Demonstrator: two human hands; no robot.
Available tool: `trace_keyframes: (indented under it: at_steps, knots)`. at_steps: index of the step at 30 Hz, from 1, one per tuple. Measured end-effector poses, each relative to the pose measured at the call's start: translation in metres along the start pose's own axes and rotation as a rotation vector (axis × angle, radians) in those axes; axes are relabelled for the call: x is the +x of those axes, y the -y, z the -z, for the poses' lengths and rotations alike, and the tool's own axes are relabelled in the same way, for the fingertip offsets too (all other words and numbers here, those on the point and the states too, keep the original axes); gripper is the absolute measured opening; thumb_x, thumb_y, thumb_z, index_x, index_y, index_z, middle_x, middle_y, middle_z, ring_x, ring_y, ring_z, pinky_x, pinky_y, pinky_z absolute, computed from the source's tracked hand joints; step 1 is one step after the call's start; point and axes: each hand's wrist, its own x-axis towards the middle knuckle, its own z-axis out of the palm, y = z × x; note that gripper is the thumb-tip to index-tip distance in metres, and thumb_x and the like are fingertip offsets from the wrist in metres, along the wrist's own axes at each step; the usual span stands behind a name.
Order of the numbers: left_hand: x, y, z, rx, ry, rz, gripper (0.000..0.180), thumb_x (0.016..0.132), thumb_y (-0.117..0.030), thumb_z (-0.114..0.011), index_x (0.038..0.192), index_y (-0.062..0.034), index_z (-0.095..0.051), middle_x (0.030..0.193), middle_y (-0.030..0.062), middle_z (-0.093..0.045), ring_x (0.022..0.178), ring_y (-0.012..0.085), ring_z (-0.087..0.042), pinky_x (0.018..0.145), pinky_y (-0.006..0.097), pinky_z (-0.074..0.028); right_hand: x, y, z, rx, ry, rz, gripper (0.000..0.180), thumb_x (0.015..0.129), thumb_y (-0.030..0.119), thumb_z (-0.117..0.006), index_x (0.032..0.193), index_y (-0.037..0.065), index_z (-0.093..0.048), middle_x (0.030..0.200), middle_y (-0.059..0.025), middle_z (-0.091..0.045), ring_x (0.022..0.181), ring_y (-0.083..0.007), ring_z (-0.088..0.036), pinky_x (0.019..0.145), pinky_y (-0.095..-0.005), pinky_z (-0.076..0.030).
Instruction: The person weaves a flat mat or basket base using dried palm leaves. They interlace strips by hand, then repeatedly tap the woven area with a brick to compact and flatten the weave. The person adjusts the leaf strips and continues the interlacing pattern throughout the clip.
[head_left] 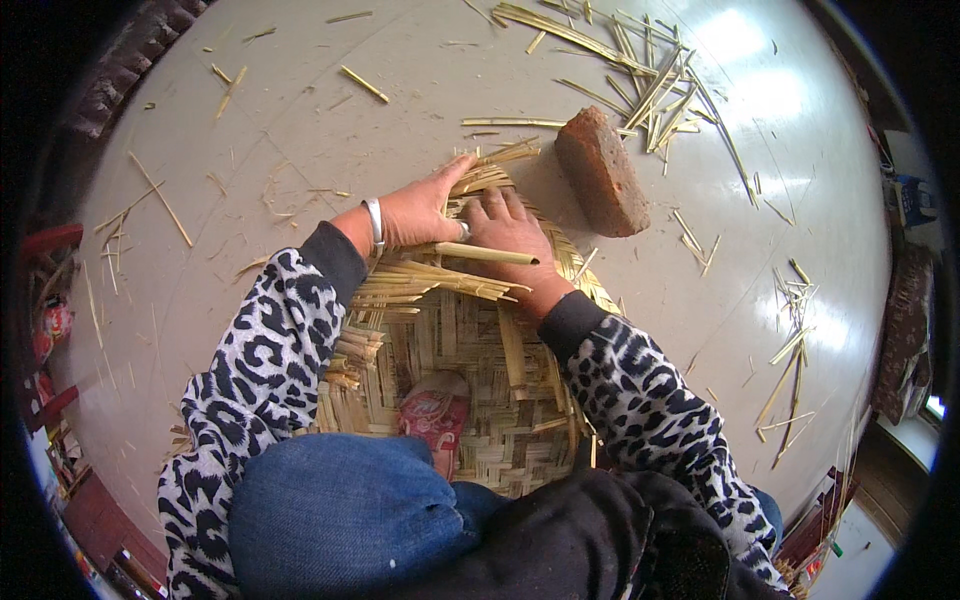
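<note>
A woven mat (470, 335) of flat, pale yellow-green strips lies in front of me, with a braided, curving rim along its far and right sides. My left hand (415, 212), with a silver bracelet at the wrist, grips the far rim; its thumb points up and its other fingers are mostly hidden. Close beside it, my right hand (508, 235) bends its fingers over the same rim. One loose stalk (485, 253) crosses over the right hand's wrist side. Bunched strip ends (430, 280) stick out of the weave just below both hands.
A reddish brick (602, 172) stands on the floor right of my hands. Beyond it lies a heap of cut stalks (660, 95). More stalks (795, 340) are scattered at the right. My foot in a red shoe (434, 412) rests on the mat.
</note>
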Motion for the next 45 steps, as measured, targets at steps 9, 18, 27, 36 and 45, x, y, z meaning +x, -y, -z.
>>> trace_keyframes:
  at_steps: [9,18,27,36,45]
  knots:
    - [0.011,0.008,-0.009,0.236,-0.171,-0.077,0.081,0.085,-0.004,-0.056,0.162,-0.0036,-0.028,0.158,0.0263,-0.040,0.148,0.0386,-0.039,0.123,0.038,-0.032,0.012,0.019,-0.004,-0.233,-0.037,-0.021,0.030,0.093,0.024,-0.062,0.111,0.002,-0.069,0.112,-0.0215,-0.067,0.107,-0.0394,-0.068,0.083,-0.0438,-0.059]
    - [0.016,0.012,-0.019,0.281,-0.230,-0.122,0.064,0.084,0.003,-0.050,0.147,-0.0033,-0.051,0.151,0.0222,-0.048,0.142,0.0376,-0.044,0.122,0.040,-0.034,0.007,0.003,0.033,-0.068,0.062,0.011,0.020,0.091,0.017,-0.062,0.106,0.004,-0.061,0.102,-0.0187,-0.071,0.096,-0.0351,-0.073,0.076,-0.0444,-0.062]
    - [0.012,0.003,-0.006,-0.207,-0.089,-0.013,0.067,0.084,0.003,-0.051,0.151,-0.0051,-0.048,0.147,0.0170,-0.057,0.136,0.0254,-0.054,0.118,0.033,-0.038,0.013,-0.024,0.056,0.025,0.107,0.031,0.027,0.085,0.013,-0.070,0.106,0.003,-0.057,0.092,-0.0207,-0.073,0.092,-0.0394,-0.072,0.075,-0.0498,-0.059]
    - [0.015,-0.005,0.004,-0.346,-0.033,0.085,0.058,0.086,0.001,-0.057,0.144,-0.0067,-0.059,0.123,0.0085,-0.070,0.103,0.0141,-0.064,0.092,0.028,-0.052,0.019,-0.041,0.069,0.218,0.196,0.026,0.045,0.084,0.007,-0.069,0.128,0.000,-0.063,0.105,-0.0279,-0.070,0.101,-0.0448,-0.068,0.086,-0.0491,-0.055]
    - [0.021,0.008,0.005,-0.528,-0.055,0.088,0.057,0.085,0.000,-0.059,0.142,-0.0081,-0.062,0.109,0.0018,-0.072,0.091,0.0096,-0.062,0.084,0.025,-0.052,0.027,-0.060,0.061,0.352,0.064,0.022,0.019,0.098,0.018,-0.059,0.107,0.003,-0.066,0.094,-0.0279,-0.071,0.089,-0.0465,-0.070,0.078,-0.0539,-0.056]
